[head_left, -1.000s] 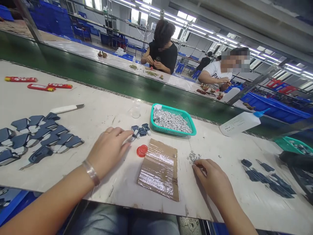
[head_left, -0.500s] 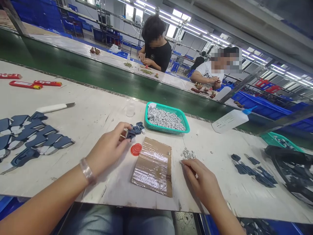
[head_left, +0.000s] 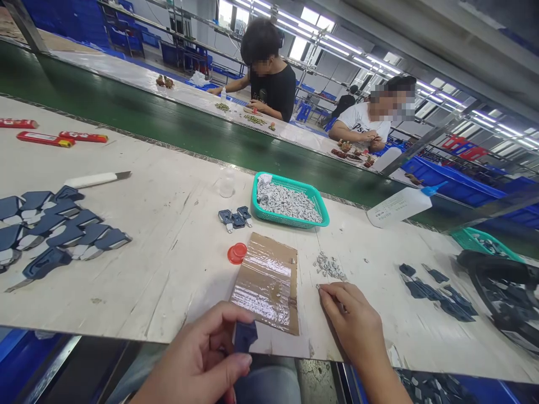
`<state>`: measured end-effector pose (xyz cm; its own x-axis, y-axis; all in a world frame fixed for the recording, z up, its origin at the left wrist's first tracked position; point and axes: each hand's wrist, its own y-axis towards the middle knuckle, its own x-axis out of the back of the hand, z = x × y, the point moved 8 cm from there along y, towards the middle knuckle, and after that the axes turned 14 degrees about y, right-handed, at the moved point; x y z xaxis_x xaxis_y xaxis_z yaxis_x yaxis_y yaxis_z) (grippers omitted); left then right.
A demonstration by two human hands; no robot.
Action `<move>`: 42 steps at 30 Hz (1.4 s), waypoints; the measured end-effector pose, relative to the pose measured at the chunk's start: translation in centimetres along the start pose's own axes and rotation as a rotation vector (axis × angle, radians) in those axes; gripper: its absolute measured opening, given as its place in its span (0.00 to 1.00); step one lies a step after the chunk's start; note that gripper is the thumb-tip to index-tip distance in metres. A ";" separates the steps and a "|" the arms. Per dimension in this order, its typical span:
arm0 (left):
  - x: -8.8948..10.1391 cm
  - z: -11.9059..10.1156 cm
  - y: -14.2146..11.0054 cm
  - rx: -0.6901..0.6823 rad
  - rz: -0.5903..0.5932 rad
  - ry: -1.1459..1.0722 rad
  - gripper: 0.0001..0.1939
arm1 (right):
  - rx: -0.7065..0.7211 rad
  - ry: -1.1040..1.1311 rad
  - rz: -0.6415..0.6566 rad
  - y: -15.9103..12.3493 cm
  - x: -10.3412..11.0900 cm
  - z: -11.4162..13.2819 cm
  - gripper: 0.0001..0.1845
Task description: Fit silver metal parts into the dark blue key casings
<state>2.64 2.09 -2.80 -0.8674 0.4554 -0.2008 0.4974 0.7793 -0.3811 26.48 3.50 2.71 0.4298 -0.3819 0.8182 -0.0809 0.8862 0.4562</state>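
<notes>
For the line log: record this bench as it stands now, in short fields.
Left hand: grips a flat dark blue piece at the near edge of the white bench.
Right hand: fingertips pinched beside a small heap of grey-white bits.
Between hands: brown cardboard sheet under clear plastic film; round red plastic cap.
Beyond: teal plastic basket; white-handled utility knife.

Left hand (head_left: 196, 354) has carried a dark blue piece (head_left: 245, 335) back
</notes>
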 end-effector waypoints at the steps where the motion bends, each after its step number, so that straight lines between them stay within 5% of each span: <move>1: -0.2 0.3 -0.1 0.007 0.015 0.005 0.21 | 0.052 -0.042 0.010 0.0 0.0 0.4 0.09; 9: -0.9 1.3 -0.5 -0.018 0.087 0.058 0.25 | 0.209 -0.153 0.133 1.2 -0.8 2.3 0.14; 18: -0.4 0.3 -0.9 -0.003 -0.017 0.167 0.19 | 0.328 0.106 0.223 1.9 -2.1 7.8 0.10; 26: 0.6 -1.6 -1.1 -0.154 -0.123 0.197 0.15 | 0.526 -0.057 0.311 2.2 -3.6 11.0 0.19; 33: 0.6 -0.7 -1.0 -0.097 -0.114 0.113 0.19 | 0.609 -0.072 0.347 2.4 -4.0 12.4 0.20; 36: 0.7 -1.2 -1.1 -0.103 -0.133 0.122 0.16 | 0.588 -0.014 0.315 2.8 -3.2 12.4 0.20; 42: 0.5 -2.6 -0.9 -0.177 -0.126 0.277 0.16 | 0.272 0.350 0.199 4.0 0.2 12.1 0.04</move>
<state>1.80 2.73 -0.25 -0.8969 0.4310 0.0993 0.4025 0.8884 -0.2205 15.34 3.80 8.92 0.6549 -0.0593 0.7534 -0.4044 0.8147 0.4156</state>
